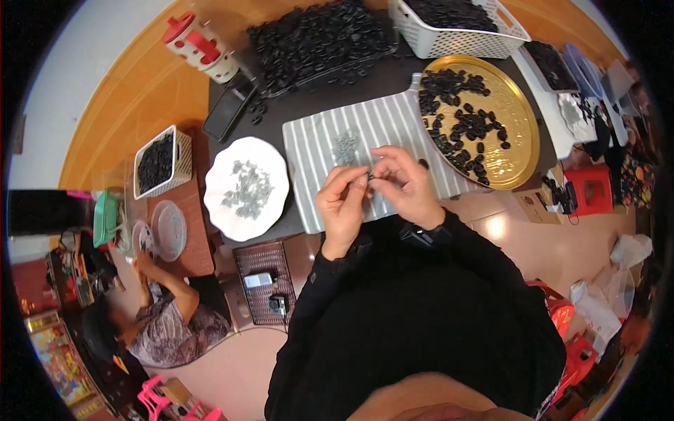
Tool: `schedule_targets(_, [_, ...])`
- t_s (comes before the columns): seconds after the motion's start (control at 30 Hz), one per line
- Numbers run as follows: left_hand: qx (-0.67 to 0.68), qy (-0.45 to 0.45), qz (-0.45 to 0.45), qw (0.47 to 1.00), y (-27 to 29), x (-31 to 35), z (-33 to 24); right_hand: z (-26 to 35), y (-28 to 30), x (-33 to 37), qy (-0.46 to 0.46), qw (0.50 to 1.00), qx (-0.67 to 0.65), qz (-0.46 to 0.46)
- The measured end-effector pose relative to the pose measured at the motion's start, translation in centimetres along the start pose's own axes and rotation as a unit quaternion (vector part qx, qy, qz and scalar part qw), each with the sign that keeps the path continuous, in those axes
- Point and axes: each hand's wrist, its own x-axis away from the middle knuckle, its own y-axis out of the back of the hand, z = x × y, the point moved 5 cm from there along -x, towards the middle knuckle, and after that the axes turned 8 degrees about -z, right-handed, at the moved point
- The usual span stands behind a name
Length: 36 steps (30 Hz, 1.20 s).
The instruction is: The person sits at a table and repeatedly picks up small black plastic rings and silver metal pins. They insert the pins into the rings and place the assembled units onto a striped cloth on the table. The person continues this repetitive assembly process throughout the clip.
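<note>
My left hand (342, 203) and my right hand (406, 184) meet over a grey-and-white striped mat (312, 151). Their fingertips pinch a small dark piece (370, 177) between them; most of it is hidden, so its kind is unclear. Just beyond my fingers lies a heap of tiny grey parts (346, 146) on the mat. To the left, a white scalloped plate (217, 217) carries small translucent grey pieces (247, 189). On the right, a round gold tray (516, 119) holds many small black oval pieces (474, 126), partly overlapping the mat's edge.
A clear tray of black pieces (319, 45) and a white basket (449, 45) stand at the back. A phone (228, 109) and a red-and-white tumbler (200, 52) sit at the back left. Another person (172, 319) works at the left side table, near a small white basket (181, 158).
</note>
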Motion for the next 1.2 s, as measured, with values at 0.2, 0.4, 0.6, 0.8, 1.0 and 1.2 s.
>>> schedule_targets(0.2, [0.036,0.045,0.016,0.998,0.4,0.0,0.4,1.0,0.9,0.1,0.050,0.997,0.066,0.008])
schedule_targets(0.4, [0.040,0.047,0.023,0.998,0.2,0.0,0.6,5.5,7.3,0.1,0.182,0.894,0.402,-0.080])
schedule_targets(0.6, [0.050,0.060,0.029,0.997,0.5,-0.2,0.5,3.5,5.6,0.9,0.148,0.791,0.593,-0.002])
schedule_targets(0.8, [0.056,0.059,0.025,0.996,0.5,-0.2,0.6,2.9,4.8,0.9,0.195,0.811,0.552,-0.018])
schedule_targets(1.0, [0.067,0.091,0.006,0.994,0.3,0.0,0.9,1.2,5.0,0.1,-0.023,0.987,0.152,-0.043])
schedule_targets(1.2, [0.083,0.117,0.020,0.990,-1.3,0.3,1.2,-1.5,2.8,-0.7,-0.115,0.990,-0.061,-0.047])
